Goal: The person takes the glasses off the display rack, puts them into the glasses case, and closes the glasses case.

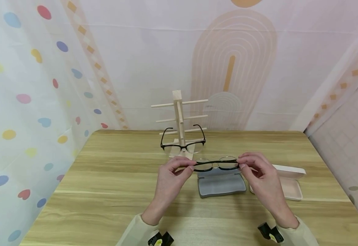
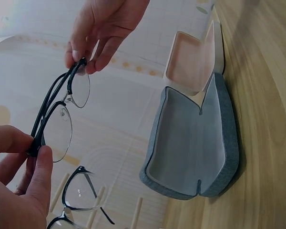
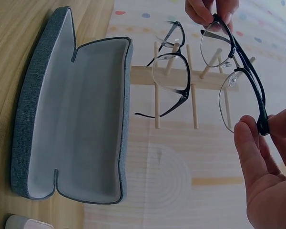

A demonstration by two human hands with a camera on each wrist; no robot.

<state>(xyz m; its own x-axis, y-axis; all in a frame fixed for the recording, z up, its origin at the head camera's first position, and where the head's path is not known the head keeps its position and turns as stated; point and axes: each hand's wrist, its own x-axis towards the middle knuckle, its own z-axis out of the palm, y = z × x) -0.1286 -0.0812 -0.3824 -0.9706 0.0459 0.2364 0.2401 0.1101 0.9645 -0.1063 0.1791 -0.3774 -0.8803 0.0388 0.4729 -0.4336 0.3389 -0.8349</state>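
Observation:
Both hands hold one pair of black half-rim eyeglasses level in the air, one hand at each end. The temples look folded in along the frame. My left hand pinches the left end between thumb and fingers, and my right hand pinches the right end in the same way. Below the eyeglasses an opened grey glasses case lies on the table, its pale lining facing up. The eyeglasses overlap its raised lid in the head view.
Behind the hands stands a wooden glasses rack with crossbars, carrying a second black half-rim pair low down. A second opened case, white with a pink lining, lies beyond my right hand, partly covered by it. A patterned curtain backs the wooden table.

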